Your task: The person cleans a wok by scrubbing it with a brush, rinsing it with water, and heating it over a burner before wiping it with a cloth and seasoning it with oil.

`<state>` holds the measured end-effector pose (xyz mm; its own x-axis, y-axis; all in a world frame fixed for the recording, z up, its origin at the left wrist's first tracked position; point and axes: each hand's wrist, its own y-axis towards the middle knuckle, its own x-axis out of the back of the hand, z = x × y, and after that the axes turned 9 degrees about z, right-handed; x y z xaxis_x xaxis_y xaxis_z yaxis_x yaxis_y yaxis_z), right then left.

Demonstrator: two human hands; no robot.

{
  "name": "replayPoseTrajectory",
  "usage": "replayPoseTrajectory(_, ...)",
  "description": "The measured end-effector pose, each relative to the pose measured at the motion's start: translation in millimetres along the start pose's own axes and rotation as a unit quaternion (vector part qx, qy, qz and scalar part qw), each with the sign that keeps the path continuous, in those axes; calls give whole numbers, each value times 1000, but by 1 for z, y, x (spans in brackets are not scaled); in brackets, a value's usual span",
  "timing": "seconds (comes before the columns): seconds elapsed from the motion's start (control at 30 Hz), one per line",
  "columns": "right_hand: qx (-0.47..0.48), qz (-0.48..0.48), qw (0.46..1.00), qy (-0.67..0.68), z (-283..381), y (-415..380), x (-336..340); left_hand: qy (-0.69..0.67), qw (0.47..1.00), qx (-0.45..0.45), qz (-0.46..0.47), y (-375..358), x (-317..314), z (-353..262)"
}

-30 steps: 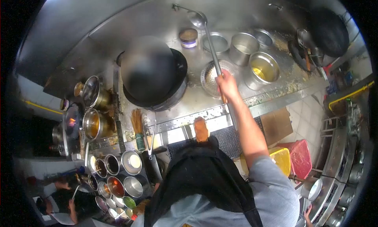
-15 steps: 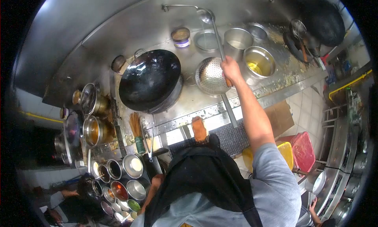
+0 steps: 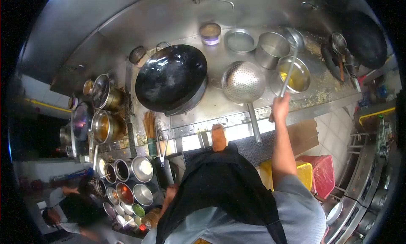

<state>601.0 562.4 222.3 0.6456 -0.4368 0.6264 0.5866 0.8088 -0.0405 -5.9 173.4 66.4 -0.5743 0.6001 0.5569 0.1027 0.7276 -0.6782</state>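
Observation:
My right hand (image 3: pixel 280 107) is closed around the handle of a long metal ladle (image 3: pixel 289 70). The ladle's bowl is at the far end, above the back of the range, and its handle crosses over a steel pot (image 3: pixel 305 89) holding yellow liquid. Beside it stands another steel pot (image 3: pixel 270 53). To the left lies a perforated strainer (image 3: pixel 243 81), its handle pointing toward me. A large black wok (image 3: pixel 171 77) sits on the burner further left. My left hand (image 3: pixel 171 191) is low at my side near a dark metal piece; its fingers are mostly hidden.
Several seasoning bowls (image 3: pixel 143 169) stand at lower left, near a bamboo brush (image 3: pixel 150 129) and metal tongs (image 3: pixel 163 144). Pots of liquid (image 3: pixel 102 127) line the left side. Another person (image 3: pixel 69 206) is at lower left. Yellow and red bins (image 3: pixel 323 174) stand at right.
My right hand has moved right with the ladle, from over the strainer to beside the pot of yellow liquid. The ladle bowl has left the area below the tap. The view has shifted slightly.

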Motion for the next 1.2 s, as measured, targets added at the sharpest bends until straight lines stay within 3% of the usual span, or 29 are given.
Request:
replayPoseTrajectory(0.03, -27, -15, 997, -66, 11, -15, 14, -11, 1000, 0, 4, 2, -8, 4)
replayPoseTrajectory(0.13, -70, 1, 993, -97, -1, -31, 28, 22, 999, -34, 35, 3, -27, 31)
replayPoseTrajectory(0.27, -81, -2, 995, -56, -11, -33, 32, 74, 993, -65, 71, 1, -18, 63)
replayPoseTrajectory(0.33, -79, 61, 988, 119, -35, -26, 34, 92, 990, -75, 80, -1, -2, 68)
replayPoseTrajectory(0.4, -128, -37, 908, 397, -58, -43, 36, 105, 988, -88, 77, 5, 12, 72)
replayPoseTrajectory(0.43, -115, -157, 900, 389, -100, -49, 22, 105, 988, -82, 72, 7, 20, 72)
replayPoseTrajectory(0.5, -203, -248, 887, 334, -164, -71, 1, 48, 996, -22, 72, 3, 46, 39)
replayPoseTrajectory(0.57, -212, -195, 958, 5, -290, -112, -76, -56, 994, 69, 70, -20, 109, -110)
replayPoseTrajectory(0.6, -155, -156, 973, 69, -408, -135, -163, -54, 994, 74, 68, -17, 110, -114)
replayPoseTrajectory(0.63, -45, -92, 935, 340, -391, -166, -212, -50, 992, 85, 78, -16, 109, -113)
replayPoseTrajectory(0.67, -289, 75, 812, 501, -348, -196, -232, -46, 990, 98, 88, -19, 109, -108)
replayPoseTrajectory(0.7, -417, 141, 786, 435, -234, -199, -207, -44, 990, 104, 85, -22, 109, -101)
replayPoseTrajectory(0.73, -425, 192, 772, 432, -210, -206, -233, -50, 989, 89, 106, -24, 108, -93)
replayPoseTrajectory(0.77, -376, 211, 687, 585, -216, -218, -286, -58, 987, 74, 128, -27, 107, -87)
replayPoseTrajectory(0.83, -199, 373, 487, 764, -170, -215, -307, -105, 986, 61, 114, -42, 102, -74)
replayPoseTrajectory(0.87, -201, 372, 486, 765, -155, -218, -305, -154, 982, 43, 104, -52, 99, -65)
replayPoseTrajectory(1.03, -202, 262, 198, 923, -110, -216, -285, -76, 992, 47, 86, -89, 63, 72)
replayPoseTrajectory(1.07, -202, 267, 198, 921, -112, -217, -289, -59, 994, 51, 81, -93, 56, 98)
replayPoseTrajectory(1.2, -271, 322, 361, 832, -162, -219, -312, -45, 996, 62, 48, -98, 22, 170)
